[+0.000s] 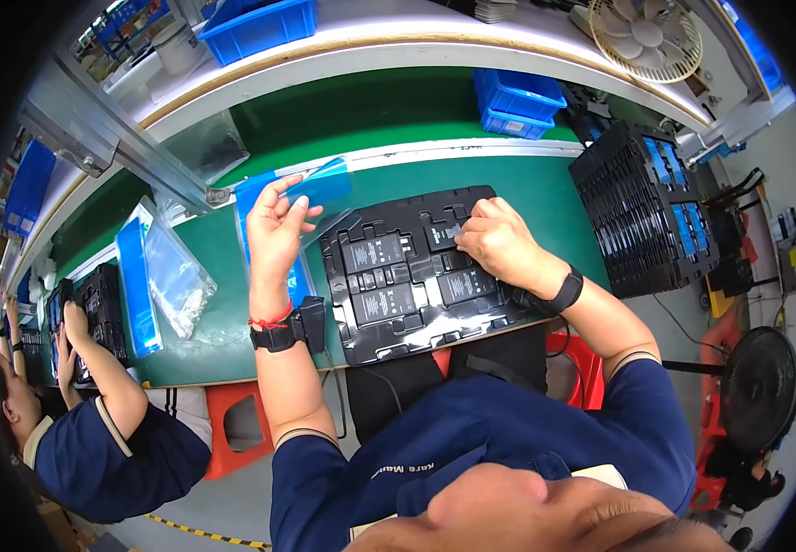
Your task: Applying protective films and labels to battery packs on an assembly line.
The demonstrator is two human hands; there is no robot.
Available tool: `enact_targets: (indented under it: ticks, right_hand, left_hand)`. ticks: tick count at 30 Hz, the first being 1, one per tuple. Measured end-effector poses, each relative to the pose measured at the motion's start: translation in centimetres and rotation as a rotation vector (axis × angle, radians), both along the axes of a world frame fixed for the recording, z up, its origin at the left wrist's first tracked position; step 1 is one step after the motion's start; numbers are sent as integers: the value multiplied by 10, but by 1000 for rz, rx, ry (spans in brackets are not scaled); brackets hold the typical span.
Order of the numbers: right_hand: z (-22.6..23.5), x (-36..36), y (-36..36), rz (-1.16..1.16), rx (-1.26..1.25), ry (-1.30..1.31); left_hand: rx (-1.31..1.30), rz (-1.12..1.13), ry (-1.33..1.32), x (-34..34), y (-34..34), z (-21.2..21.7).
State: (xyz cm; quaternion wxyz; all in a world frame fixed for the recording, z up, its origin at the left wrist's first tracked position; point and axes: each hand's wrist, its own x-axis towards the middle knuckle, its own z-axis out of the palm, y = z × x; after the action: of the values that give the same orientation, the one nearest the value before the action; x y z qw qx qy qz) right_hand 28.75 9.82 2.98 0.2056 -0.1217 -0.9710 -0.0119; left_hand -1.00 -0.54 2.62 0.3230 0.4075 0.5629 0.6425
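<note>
On the green bench before me lies a black plastic tray (407, 313) with moulded compartments. Flat black battery packs (376, 252) with printed labels lie in it, one in each of several compartments. My right hand (499, 241) is closed over the far right compartment, fingertips pinched at the edge of the battery pack (444, 236) there; what they grip is hidden. My left hand (278, 225) is raised left of the tray, palm up, fingers curled but apart, with nothing visible in them. Clear and blue plastic film (329, 177) lies behind and beside it.
Left of me are a blue film strip (140, 290) and clear bags (182, 285). A tall stack of black trays (646, 212) stands at the right, near blue bins (519, 97). A shelf (398, 51) runs overhead. A co-worker (131, 442) sits at my left.
</note>
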Motion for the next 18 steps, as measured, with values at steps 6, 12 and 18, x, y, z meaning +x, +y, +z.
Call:
enact_targets:
  ticks: [6, 12, 18]
  right_hand:
    - [25, 19, -21, -133, -171, -116]
    - [20, 30, -32, -236, -414, -220]
    - [25, 35, -33, -148, -411, -105]
  left_hand:
    - [11, 1, 15, -2, -1, -2]
    - [2, -6, 28, -1, -2, 1]
    - [10, 1, 13, -1, -2, 0]
